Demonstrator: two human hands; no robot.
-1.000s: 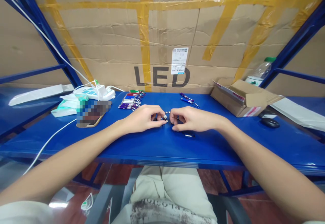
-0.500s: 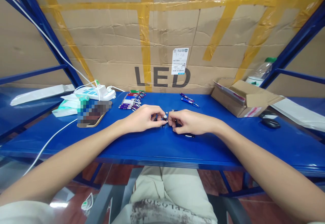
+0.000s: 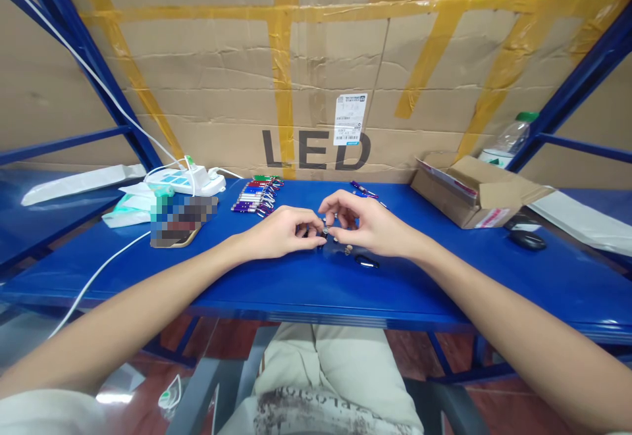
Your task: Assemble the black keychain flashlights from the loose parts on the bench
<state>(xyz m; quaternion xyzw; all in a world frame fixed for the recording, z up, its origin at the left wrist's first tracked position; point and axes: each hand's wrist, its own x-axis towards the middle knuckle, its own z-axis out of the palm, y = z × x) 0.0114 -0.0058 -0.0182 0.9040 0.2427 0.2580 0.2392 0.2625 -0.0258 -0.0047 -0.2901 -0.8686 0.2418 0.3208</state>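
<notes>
Most of the silver-topped dark cylinder (image 3: 324, 232) is hidden by the left hand (image 3: 291, 231). Whether anything is pinched by the right hand (image 3: 363, 226) cannot be told; the small round pieces (image 3: 348, 249) toward five o'clock from its fingertips are blurred. The blue penlight (image 3: 363, 193) is partly covered by that hand. At nine o'clock the phone (image 3: 184, 226) is pixelated; at one o'clock the shipping label (image 3: 350, 120) cannot be fully read.

From right hand (image 3: 365, 224): left hand (image 3: 291, 232) blocks 9 o'clock; purple stick (image 3: 364, 189) at 12; black clip (image 3: 367, 262) at 6. Bare tabletop (image 3: 444, 230) passable toward 3, until mouse (image 3: 527, 239).
</notes>
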